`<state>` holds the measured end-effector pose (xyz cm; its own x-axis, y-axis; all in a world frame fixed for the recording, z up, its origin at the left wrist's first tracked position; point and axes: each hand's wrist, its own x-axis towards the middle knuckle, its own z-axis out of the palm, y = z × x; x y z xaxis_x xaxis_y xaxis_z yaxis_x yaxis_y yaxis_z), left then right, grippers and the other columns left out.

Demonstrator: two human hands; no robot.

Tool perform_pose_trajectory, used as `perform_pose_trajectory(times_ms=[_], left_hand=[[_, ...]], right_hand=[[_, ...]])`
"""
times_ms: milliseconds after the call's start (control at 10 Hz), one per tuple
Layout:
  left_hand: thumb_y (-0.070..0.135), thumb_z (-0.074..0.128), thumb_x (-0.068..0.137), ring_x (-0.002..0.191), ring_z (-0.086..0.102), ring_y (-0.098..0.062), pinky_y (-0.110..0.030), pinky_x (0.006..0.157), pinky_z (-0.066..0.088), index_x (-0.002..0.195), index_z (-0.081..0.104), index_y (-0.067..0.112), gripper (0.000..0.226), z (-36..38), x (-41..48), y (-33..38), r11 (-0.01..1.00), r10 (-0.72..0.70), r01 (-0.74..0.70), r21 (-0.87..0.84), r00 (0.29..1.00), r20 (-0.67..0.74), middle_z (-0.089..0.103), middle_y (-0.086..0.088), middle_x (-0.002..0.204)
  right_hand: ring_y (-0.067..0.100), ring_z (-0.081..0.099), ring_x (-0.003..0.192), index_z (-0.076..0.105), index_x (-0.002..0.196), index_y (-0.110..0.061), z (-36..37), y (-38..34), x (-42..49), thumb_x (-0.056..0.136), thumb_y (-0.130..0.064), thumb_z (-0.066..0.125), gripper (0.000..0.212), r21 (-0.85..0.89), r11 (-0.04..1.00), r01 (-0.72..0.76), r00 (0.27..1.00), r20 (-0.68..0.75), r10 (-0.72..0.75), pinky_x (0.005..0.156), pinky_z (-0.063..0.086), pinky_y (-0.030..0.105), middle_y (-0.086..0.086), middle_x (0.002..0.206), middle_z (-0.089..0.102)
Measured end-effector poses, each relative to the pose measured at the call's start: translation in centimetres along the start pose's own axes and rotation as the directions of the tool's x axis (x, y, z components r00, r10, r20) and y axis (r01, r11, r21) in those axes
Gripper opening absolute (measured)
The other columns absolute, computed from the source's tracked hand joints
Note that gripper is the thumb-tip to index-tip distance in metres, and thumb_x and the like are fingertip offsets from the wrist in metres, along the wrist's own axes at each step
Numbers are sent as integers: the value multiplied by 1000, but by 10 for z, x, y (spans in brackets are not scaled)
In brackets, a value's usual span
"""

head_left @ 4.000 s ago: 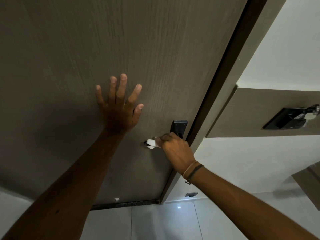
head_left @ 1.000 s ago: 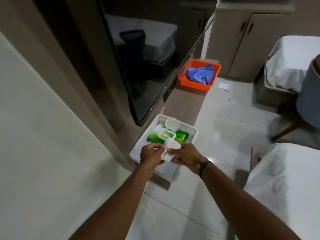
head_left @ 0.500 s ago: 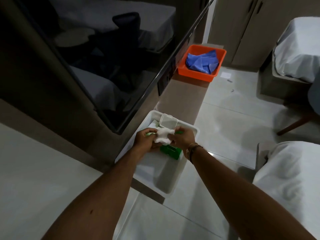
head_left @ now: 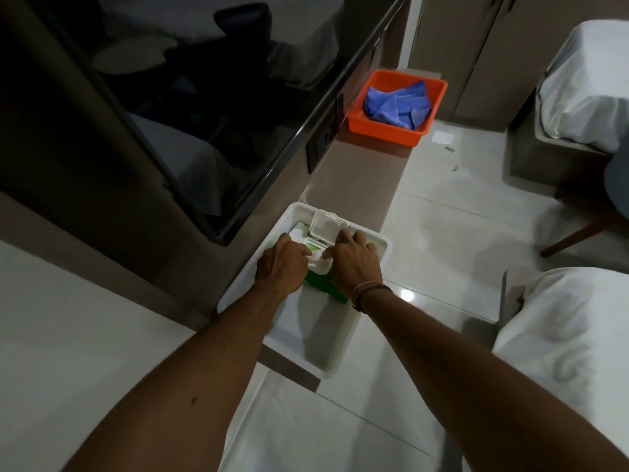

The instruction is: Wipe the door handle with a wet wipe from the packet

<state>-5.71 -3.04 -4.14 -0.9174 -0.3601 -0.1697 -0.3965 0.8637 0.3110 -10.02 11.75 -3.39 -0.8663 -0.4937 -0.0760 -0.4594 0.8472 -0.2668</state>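
Both hands pinching a wet wipe (head_left: 320, 264) over the open green packet (head_left: 325, 287), inside the white tray (head_left: 340, 362) at 12 o'clock on the surface (head_left: 357, 172). Soft, limp, damp; best gripped bunched at its middle

left arm: bare, stretched forward | left hand (head_left: 281, 264): knuckles up, fingers curled down, tips hidden | right arm: bare, stretched forward, thin bands at wrist | right hand (head_left: 354, 262): palm down, fingers bent, just beside the left | grip: cannot tell for either
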Motion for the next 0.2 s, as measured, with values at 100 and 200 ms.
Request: perform_pose_trajectory(times_ms=[100, 200], left_hand=[[24, 65, 106, 115, 67, -36, -41, 91, 58, 134, 74, 20, 30, 0, -7, 0, 1000, 7, -7, 2, 1000, 18, 61, -12, 138], [24, 59, 108, 115, 65, -34, -40, 91, 57, 143, 67, 27, 36, -11, -17, 3, 999, 25, -22, 38, 997, -73, 56, -12, 141]], right_hand=[[31, 47, 122, 74, 123, -29, -1, -4, -4, 86, -45, 77, 40, -27, 999, -32, 999, 23, 33, 102, 47, 46, 6, 137, 56], [33, 49, 120, 71, 127, -30, -8, -9, -11, 88, -34, 76, 40, 30, 996, -78, 996, -36, 79, 98, 47, 48, 7, 137, 57]])
